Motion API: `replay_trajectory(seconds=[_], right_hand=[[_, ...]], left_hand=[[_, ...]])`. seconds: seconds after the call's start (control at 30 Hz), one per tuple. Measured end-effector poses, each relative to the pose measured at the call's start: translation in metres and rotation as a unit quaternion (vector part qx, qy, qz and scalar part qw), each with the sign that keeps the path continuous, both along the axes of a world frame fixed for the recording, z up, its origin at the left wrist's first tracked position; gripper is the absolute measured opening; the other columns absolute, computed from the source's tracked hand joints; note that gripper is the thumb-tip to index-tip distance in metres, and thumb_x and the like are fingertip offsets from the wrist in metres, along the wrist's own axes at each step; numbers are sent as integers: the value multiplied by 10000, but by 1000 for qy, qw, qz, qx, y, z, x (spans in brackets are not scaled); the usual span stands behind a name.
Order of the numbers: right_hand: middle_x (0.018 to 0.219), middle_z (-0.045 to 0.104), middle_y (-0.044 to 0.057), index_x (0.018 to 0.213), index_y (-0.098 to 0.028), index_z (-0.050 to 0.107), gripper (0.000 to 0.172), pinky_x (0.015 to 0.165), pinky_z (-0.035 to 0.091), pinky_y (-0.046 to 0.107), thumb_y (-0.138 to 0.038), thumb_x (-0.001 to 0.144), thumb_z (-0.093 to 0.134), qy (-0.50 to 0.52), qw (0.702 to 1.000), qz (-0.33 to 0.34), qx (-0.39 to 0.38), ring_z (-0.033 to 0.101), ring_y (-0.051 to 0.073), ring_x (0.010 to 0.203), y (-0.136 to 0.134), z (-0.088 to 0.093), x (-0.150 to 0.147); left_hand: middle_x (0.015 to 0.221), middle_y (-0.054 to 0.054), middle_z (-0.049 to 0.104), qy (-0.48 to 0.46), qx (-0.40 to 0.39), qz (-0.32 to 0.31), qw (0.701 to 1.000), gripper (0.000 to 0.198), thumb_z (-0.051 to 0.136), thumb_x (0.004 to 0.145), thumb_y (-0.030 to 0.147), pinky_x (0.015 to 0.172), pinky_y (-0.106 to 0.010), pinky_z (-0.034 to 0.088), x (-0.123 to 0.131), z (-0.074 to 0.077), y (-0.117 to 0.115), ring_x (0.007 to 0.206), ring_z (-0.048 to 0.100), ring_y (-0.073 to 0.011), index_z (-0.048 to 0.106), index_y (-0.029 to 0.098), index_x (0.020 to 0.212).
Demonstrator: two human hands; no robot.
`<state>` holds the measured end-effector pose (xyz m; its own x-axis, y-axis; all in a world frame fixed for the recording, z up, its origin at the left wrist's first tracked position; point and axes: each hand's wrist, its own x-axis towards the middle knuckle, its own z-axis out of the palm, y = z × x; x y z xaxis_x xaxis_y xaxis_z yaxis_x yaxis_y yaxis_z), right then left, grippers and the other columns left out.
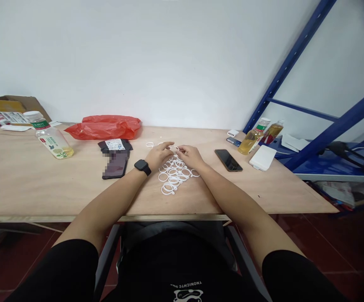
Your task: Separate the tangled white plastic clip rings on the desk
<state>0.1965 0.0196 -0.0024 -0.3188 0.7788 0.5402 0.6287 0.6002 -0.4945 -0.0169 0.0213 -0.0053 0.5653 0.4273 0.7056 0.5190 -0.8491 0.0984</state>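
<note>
A loose pile of white plastic rings, some with a small knob on the band, lies on the wooden table. At its far end my left hand, below a black watch, has its fingers bent and pinched at a white plastic ring. My right hand meets it from the other side, its fingertips closed on the same ring. The fingers partly cover that ring, so its exact shape is hard to make out. Just beyond the left hand, a single white ring rests apart from the pile.
Left of the hands are a black packet, a red plastic bag, a tilted-looking bottle and a cardboard box. On the right lie a phone, a white case and drink bottles beside a blue metal frame.
</note>
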Motion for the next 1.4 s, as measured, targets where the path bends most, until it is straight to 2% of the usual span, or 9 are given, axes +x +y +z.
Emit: replay_trajectory(seconds=[0.23, 0.43, 0.67, 0.97, 1.07, 1.13, 1.2, 1.3, 1.4], right_hand=[[938, 742, 48, 1023, -218, 735, 199, 848, 474, 318, -254, 922, 568, -23, 998, -8, 58, 647, 194, 900, 2, 0, -1], [979, 730, 65, 1046, -216, 733, 223, 895, 464, 324, -279, 952, 541, -30, 998, -2, 63, 634, 201, 954, 2, 2, 0], [991, 728, 68, 1056, -223, 732, 229, 905, 470, 337, -290, 955, 538, -28, 998, 8, 52, 638, 206, 972, 0, 2, -1], [981, 739, 61, 1029, -213, 738, 209, 888, 475, 324, -262, 945, 553, -41, 998, 4, 48, 649, 196, 956, 2, 0, -1], [994, 745, 56, 1016, -217, 740, 196, 880, 479, 329, -251, 932, 567, -51, 998, -6, 37, 655, 200, 953, 5, -1, 0], [996, 749, 51, 996, -222, 742, 186, 878, 480, 334, -246, 927, 570, -63, 998, -13, 28, 659, 204, 951, 7, -2, 2], [998, 751, 49, 978, -222, 742, 183, 884, 478, 340, -239, 926, 567, -76, 997, -18, 22, 661, 208, 955, 8, -3, 4], [995, 750, 53, 965, -221, 741, 183, 896, 473, 347, -229, 924, 564, -89, 995, -26, 20, 659, 213, 966, 9, -3, 6], [990, 749, 53, 959, -225, 742, 185, 896, 473, 348, -231, 922, 561, -91, 995, -31, 21, 658, 212, 962, 9, -3, 7]], left_hand=[[1070, -113, 703, -47, 18, 27, 998, 261, 534, 956, 300, 877, -377, 550, -1, 0, 1, 978, 665, -205, 654, 175, 1150], [1059, -110, 720, -14, -23, 44, 999, 272, 531, 956, 367, 898, -363, 534, -1, 2, -2, 989, 667, -210, 710, 183, 1048], [921, -88, 727, 23, -58, 39, 997, 256, 499, 959, 330, 808, -336, 524, 3, 13, -13, 867, 668, -194, 710, 185, 962], [928, -85, 724, 29, -73, 52, 996, 264, 480, 970, 324, 823, -343, 510, 2, 9, -8, 882, 662, -202, 704, 185, 973], [1022, -108, 717, 24, -79, 56, 995, 288, 535, 943, 396, 905, -381, 494, 0, 4, 0, 979, 646, -226, 701, 177, 1030], [1163, -125, 685, 22, -89, 86, 992, 356, 577, 909, 444, 997, -422, 450, -3, 0, 6, 1104, 605, -255, 682, 182, 1126], [1297, -138, 623, 23, -116, 167, 979, 425, 557, 910, 471, 1064, -470, 387, -9, -4, 12, 1223, 537, -286, 645, 196, 1221], [1474, -162, 475, 52, -169, 303, 937, 504, 485, 926, 509, 1091, -578, 296, -23, -11, 21, 1381, 367, -368, 586, 202, 1314], [1531, -175, 397, 96, -211, 355, 906, 518, 440, 929, 490, 1063, -641, 267, -36, -17, 29, 1401, 314, -411, 558, 190, 1335]])
